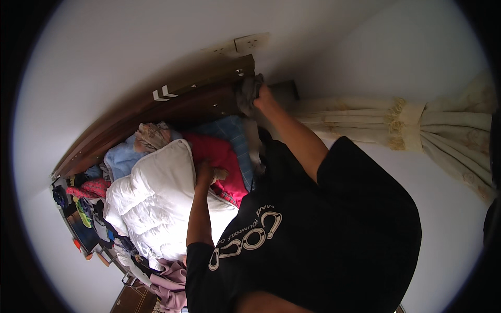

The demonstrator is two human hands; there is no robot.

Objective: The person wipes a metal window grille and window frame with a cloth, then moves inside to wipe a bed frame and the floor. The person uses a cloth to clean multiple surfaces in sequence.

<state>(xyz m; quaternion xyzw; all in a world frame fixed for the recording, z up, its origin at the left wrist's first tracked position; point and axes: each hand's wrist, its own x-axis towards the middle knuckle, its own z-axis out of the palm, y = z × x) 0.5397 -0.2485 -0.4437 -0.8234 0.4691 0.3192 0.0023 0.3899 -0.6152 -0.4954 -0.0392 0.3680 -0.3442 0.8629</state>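
Note:
My right hand [264,97] is closed round a bunched grey cloth [246,95], held against the right end of the dark wooden headboard [198,97]. Lower and to the left, my left hand [204,171] leans on the bedding, where a white quilt [162,172] meets a red cloth-covered piece of bedding [222,156]. Shadow hides the fingers of that hand. A small tan piece [219,175] shows right beside it; its kind is unclear.
Blue checked bedding [224,133], a light blue piece [122,156] and a patterned cloth [152,136] lie along the headboard. Clothes [88,189] are heaped at the far left. A tied cream curtain [365,117] hangs at the right, and wall sockets [251,43] sit above the headboard.

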